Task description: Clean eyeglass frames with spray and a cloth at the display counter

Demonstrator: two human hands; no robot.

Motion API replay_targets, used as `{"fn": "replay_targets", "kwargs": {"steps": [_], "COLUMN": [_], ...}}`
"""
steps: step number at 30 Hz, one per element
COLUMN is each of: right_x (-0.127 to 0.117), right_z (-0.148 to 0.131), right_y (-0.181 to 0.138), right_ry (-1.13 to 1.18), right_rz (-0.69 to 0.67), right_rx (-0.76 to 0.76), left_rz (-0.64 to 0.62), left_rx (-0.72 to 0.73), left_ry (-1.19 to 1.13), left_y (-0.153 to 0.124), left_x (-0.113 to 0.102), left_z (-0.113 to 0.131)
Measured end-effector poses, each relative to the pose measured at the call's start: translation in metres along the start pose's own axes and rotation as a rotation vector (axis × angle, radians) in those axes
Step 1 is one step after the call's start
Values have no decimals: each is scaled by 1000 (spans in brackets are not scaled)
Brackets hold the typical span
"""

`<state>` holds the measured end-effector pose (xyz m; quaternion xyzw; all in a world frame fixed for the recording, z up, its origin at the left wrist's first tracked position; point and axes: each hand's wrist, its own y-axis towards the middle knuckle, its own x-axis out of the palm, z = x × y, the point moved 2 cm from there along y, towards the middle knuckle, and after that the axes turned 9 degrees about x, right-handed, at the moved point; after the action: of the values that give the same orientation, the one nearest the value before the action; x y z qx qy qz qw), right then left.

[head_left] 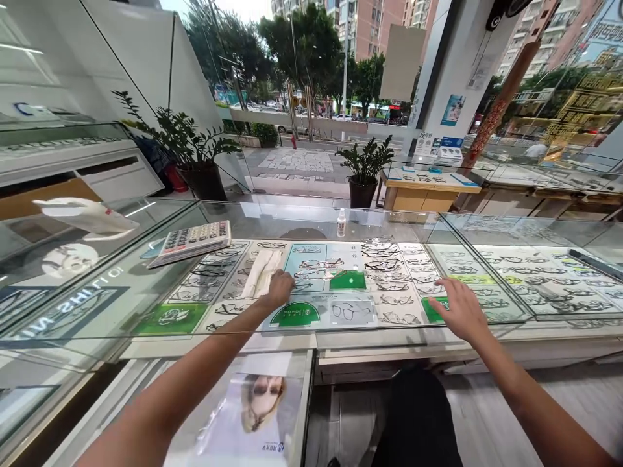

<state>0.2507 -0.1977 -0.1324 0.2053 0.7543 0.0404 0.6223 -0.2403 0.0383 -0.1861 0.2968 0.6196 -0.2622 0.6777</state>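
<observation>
I stand behind a glass display counter (146, 292) filled with rows of eyeglasses (389, 266). My left hand (280, 287) is closed, resting on the glass top and gripping the near end of a pale folded cloth (263, 271) that lies on the glass. My right hand (457, 308) lies flat on the glass with fingers spread, holding nothing, above the eyeglass trays near a green sign (433, 310).
A calculator (192, 241) sits on the glass at the left, a small white bottle (341, 223) at the far edge. Two potted plants (364, 170) stand beyond the counter by the shop window. A poster (253, 415) lies on the lower shelf near me. Another glass case (545, 272) adjoins on the right.
</observation>
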Motion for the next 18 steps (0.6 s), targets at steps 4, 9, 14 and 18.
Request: {"fn": "replay_targets", "kwargs": {"steps": [4, 9, 14, 18], "right_x": [3, 2, 3, 7], "right_z": [1, -1, -1, 2], "right_y": [1, 1, 1, 1], "right_ry": [-10, -15, -12, -26], "right_rz": [-5, -23, -29, 8], "right_rx": [8, 29, 34, 3], "left_rz": [-61, -159, -283, -400], "left_rx": [-99, -141, -59, 53], "left_ry": [16, -19, -115, -278], "left_y": [-34, -92, -157, -193], "left_x": [-8, -16, -40, -80], "left_z": [20, 56, 96, 123]}}
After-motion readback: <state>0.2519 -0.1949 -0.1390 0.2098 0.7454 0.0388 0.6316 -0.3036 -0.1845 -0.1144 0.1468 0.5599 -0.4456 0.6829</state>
